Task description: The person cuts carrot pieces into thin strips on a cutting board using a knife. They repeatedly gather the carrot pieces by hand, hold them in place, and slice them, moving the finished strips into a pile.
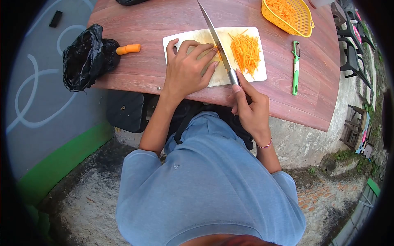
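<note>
On a white cutting board (188, 36), my left hand (186, 67) rests with bent fingers, its fingertips holding down a bit of carrot (218, 52) right beside the blade. Most of that carrot is hidden by the fingers and the knife. My right hand (250, 104) is wrapped around the metal handle of a kitchen knife (214, 35). The blade points away from me, its edge by my left fingertips. A heap of thin carrot strips (246, 53) lies on the board to the right of the knife.
Left on the wooden table (143, 74) are peeled carrot pieces (128, 49) beside a black plastic bag (88, 57) at the edge. A green and white peeler (296, 67) lies to the right. Farther back stands a yellow basket (283, 28) of carrot strips.
</note>
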